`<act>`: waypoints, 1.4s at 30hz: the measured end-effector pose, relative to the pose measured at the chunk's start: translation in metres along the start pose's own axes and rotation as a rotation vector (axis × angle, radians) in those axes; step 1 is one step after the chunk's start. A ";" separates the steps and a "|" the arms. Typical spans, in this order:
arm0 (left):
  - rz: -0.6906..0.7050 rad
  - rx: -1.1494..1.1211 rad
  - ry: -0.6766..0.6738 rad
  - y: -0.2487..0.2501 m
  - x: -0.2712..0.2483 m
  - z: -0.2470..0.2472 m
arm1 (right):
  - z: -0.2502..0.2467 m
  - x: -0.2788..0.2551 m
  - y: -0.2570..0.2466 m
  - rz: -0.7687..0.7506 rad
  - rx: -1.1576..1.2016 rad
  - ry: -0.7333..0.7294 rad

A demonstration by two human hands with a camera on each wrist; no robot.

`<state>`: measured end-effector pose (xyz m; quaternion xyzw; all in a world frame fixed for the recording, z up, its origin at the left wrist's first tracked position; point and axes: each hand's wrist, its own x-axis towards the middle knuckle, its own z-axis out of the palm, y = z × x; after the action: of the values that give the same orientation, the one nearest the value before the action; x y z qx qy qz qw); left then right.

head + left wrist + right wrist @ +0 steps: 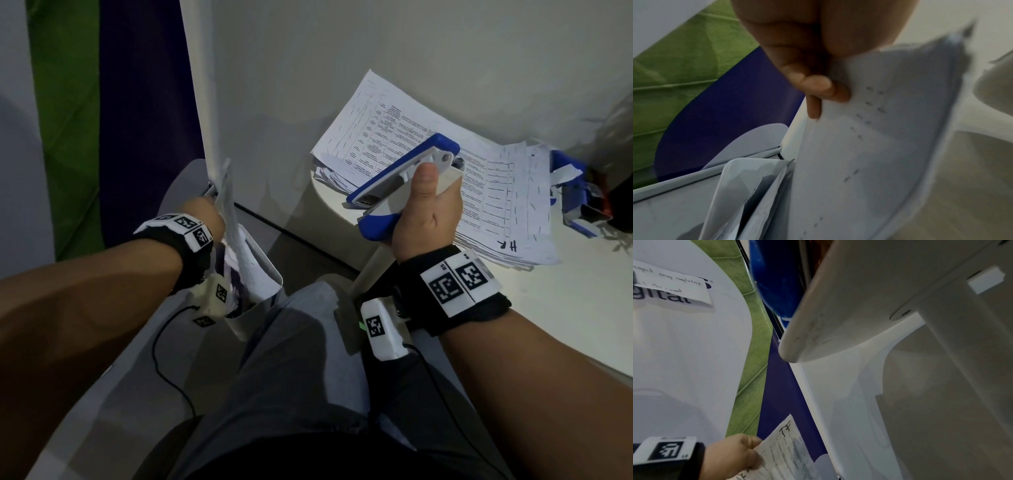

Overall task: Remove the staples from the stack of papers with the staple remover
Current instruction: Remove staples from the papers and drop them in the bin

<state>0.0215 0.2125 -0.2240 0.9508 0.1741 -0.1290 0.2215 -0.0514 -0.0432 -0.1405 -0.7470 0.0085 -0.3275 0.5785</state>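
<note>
Here the left hand [202,214] pinches a loose sheet [229,209] above the white bin [270,274]: let it drop straight in. Beyond, the right hand [424,219] grips the blue staple remover [394,181] over the stack of papers [445,164] on the counter [548,308].

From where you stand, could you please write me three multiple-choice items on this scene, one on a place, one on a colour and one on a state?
1. Where does the stack of papers lie?
A. on the white table
B. on the person's lap
C. on the floor

2. What colours is the staple remover?
A. red and black
B. blue and white
C. green and yellow

3. What is the left hand doing?
A. resting flat on the table
B. hanging idle and holding nothing
C. pinching a sheet of paper above a white bin

Answers:
1 A, the head view shows the stack on the tabletop.
2 B, blue outer shells with a white inner body, gripped by the right hand.
3 C, the left wrist view shows fingers closed on the sheet.
</note>
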 end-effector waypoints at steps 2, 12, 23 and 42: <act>0.016 0.025 0.030 -0.003 0.003 0.000 | -0.002 0.000 0.001 -0.027 -0.003 0.012; 0.137 0.195 -0.204 -0.017 -0.001 0.042 | -0.001 -0.001 0.000 -0.070 -0.027 -0.001; 0.019 -0.012 -0.331 -0.015 0.015 0.063 | -0.001 0.001 0.006 -0.118 -0.001 -0.008; 0.404 0.186 -0.288 -0.013 -0.010 0.086 | 0.000 0.003 0.005 -0.057 0.051 -0.007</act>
<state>-0.0067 0.1810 -0.3004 0.9544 -0.0653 -0.2314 0.1767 -0.0474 -0.0456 -0.1435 -0.7331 -0.0233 -0.3415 0.5877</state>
